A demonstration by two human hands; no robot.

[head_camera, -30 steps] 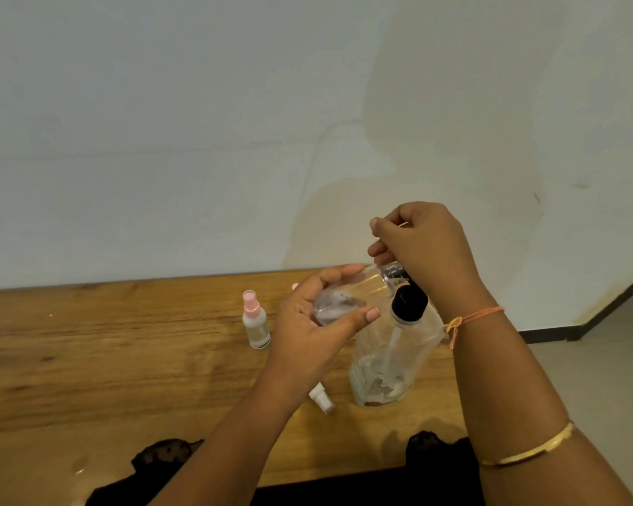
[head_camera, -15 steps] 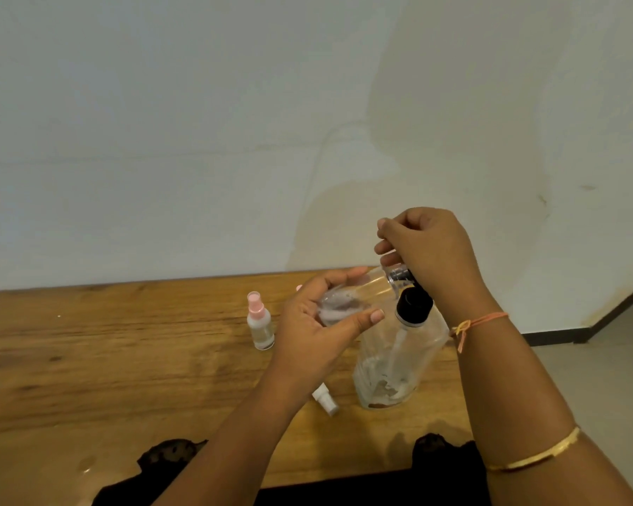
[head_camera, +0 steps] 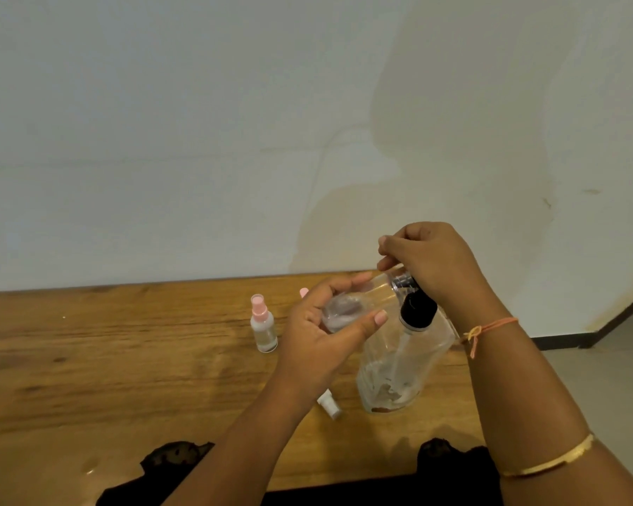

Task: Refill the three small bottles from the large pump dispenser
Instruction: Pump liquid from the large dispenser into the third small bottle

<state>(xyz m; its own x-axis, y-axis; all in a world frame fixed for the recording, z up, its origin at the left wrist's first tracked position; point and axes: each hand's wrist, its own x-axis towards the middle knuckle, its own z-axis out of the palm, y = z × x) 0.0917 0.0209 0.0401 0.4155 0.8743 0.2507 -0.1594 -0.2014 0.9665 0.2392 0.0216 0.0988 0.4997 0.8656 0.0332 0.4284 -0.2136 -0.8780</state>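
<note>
**Step in hand: filling a small bottle at the pump.**

The large pump dispenser [head_camera: 399, 363] stands upright on the wooden worktop [head_camera: 125, 359], right of centre and near the front edge. It is clear, with a black collar [head_camera: 417, 310] and little liquid visible at its base.

The left hand [head_camera: 318, 341] grips a small clear bottle [head_camera: 348, 310], thumb on the near side and fingers wrapped over the far side. The bottle is tilted almost flat. Its silver neck [head_camera: 402, 281] points right and sits just above the black collar.

The right hand [head_camera: 435, 264] is over the top of the dispenser with its fingers curled. The pump head is hidden beneath it, so whether the fingers clasp or press it cannot be told.

A pink-capped spray bottle [head_camera: 263, 325] stands upright to the left, apart from both hands. A second pink cap [head_camera: 303, 292] shows behind the left hand; its bottle is hidden. A white sprayer top [head_camera: 329, 405] lies on the worktop just left of the dispenser's base.

**Next move (judgement):** The open neck must stay aligned under the spout while the pump is pressed. The dispenser is nearly empty, so each stroke is likely to deliver little. The tilted bottle should be righted before it is set down, or liquid may run out. The loose sprayer top probably belongs on it.
</note>
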